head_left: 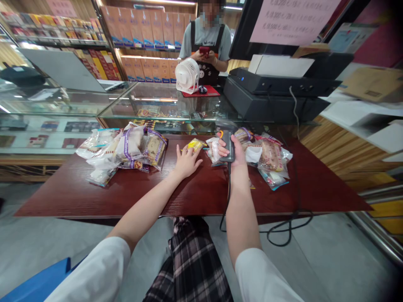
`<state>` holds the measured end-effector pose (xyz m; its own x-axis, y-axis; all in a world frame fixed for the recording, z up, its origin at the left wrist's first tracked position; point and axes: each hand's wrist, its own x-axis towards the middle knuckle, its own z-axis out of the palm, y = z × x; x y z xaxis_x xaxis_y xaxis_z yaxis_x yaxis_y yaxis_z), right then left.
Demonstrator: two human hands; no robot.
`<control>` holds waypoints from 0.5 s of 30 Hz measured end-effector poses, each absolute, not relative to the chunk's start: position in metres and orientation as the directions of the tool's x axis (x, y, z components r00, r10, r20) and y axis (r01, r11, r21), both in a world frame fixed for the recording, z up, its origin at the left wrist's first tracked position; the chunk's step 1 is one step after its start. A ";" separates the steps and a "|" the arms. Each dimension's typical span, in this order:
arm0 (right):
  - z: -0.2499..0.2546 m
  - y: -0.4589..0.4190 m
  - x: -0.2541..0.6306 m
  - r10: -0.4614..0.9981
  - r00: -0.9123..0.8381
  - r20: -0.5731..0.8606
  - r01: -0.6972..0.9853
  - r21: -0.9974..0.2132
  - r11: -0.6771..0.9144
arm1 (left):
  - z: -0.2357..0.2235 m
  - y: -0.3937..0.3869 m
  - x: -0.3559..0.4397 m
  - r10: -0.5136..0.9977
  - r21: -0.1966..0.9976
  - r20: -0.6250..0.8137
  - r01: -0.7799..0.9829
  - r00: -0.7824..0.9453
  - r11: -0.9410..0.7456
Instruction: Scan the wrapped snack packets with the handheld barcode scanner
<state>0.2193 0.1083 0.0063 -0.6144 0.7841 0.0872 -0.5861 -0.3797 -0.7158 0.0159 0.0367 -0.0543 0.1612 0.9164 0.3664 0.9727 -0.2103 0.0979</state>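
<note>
Fingers spread, my left hand (pixel 186 162) rests at the near edge of a small yellow snack packet (pixel 195 144) on the dark red table. My right hand (pixel 239 152) is wrapped round a black handheld barcode scanner (pixel 228 144), held just right of the packet. From the scanner's handle a black cable hangs down over the table edge. Packaged breads in clear wrappers (pixel 271 154) lie behind and to the right of my right hand. To the left of my left hand is a pile of similar bread packs (pixel 132 142), some with purple print.
Beyond the table (pixel 141 197) stands a glass display counter (pixel 138 100) with a white fan (pixel 188 75) and a laptop (pixel 63 67). A person (pixel 206 42) behind it holds a red phone. Black till equipment (pixel 264 96) is at the right. A loop of cable (pixel 289 228) hangs near the front edge.
</note>
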 end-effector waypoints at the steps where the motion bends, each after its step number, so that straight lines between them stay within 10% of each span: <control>1: 0.006 0.109 0.219 0.778 -0.622 0.087 -0.581 -0.717 -0.385 | -0.054 0.037 0.016 0.917 0.103 0.366 0.972 0.159 -0.210; 15: 0.001 0.110 0.209 0.794 -0.607 0.009 -0.469 -0.812 -0.349 | -0.049 0.043 0.009 0.902 0.337 0.430 0.921 0.037 -0.198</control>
